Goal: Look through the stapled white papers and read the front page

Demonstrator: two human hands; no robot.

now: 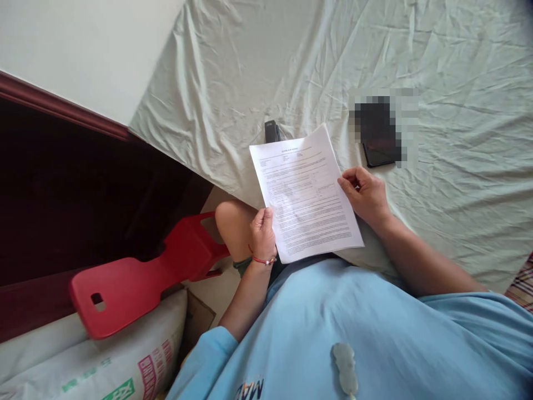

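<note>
Your printed sheet (306, 194) (dense text, 1 page showing) tilts; left hand (263, 232) and right hand (365, 193) pinch its edges.

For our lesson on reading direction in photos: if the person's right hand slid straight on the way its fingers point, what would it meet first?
The right hand points left across the printed sheet it grips, so it would probably reach the left hand first; depth is unclear.

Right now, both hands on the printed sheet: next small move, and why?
Probably lower the printed sheet flat onto the bed sheet. The left hand pinches its lower left edge and the right hand its right edge, so it hangs in the air over the bed's edge. The stapler lies just beyond its top corner, the phone apart on the right.
</note>
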